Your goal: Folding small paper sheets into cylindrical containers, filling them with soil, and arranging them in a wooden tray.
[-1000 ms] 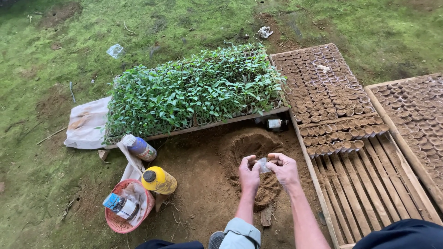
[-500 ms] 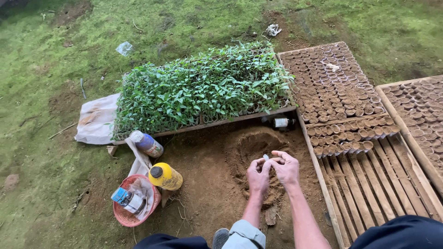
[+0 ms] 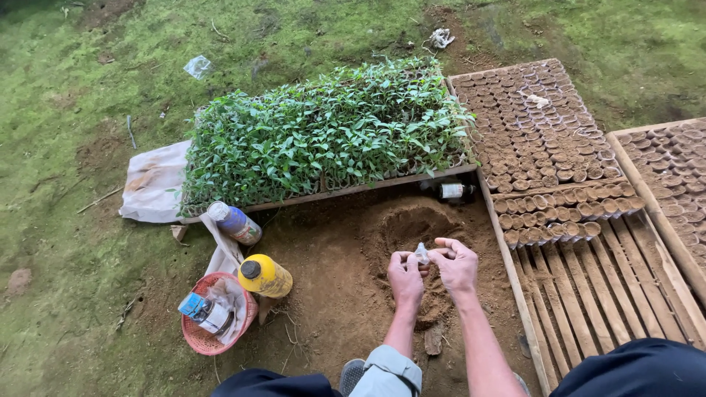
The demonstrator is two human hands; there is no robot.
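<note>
the mossy ground fills the left and top of the frame, and the bed of green seedlings sits upper centre, a little higher in view than 1 second ago because the head has tilted. to the right, the wooden slatted frame carries rows of soil-filled pots on its upper half, with bare slats below. the heap of brown soil lies at centre. both hands have dropped closer to that heap over the last second, and the small clear bag between them looks more pinched than it did; the work seems to be on opening it. the left hand and right hand each clamp a thumb and fingertips on the bag's edges. at lower left a red basket holds a blue and white packet; beside it lie a yellow bottle with a black cap and a blue-labelled bottle. a dark bottle with a white label lies by the seedling bed's lower right corner.
</note>
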